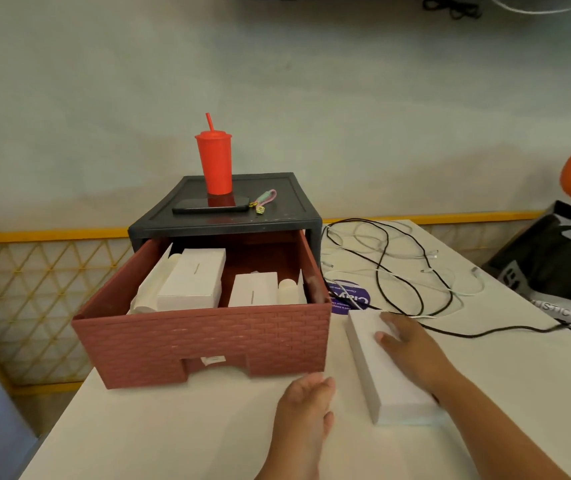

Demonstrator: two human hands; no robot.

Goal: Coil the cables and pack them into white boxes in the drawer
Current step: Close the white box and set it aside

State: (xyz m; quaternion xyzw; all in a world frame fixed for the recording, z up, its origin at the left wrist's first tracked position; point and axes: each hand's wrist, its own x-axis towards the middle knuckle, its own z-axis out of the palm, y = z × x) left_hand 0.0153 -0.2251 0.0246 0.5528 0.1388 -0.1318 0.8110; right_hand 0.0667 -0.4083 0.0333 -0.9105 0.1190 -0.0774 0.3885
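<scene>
A long white cardboard box [398, 393] is steadied on the white worktop [173, 427] by the flat, open right hand [408, 341], probably for opening; the left hand [306, 400] is held open

You wore the only camera on your head; it looked forward and down over the desk [180, 427], close to the open drawer [214, 337], facing the wall [311, 98] beyond it.
</scene>
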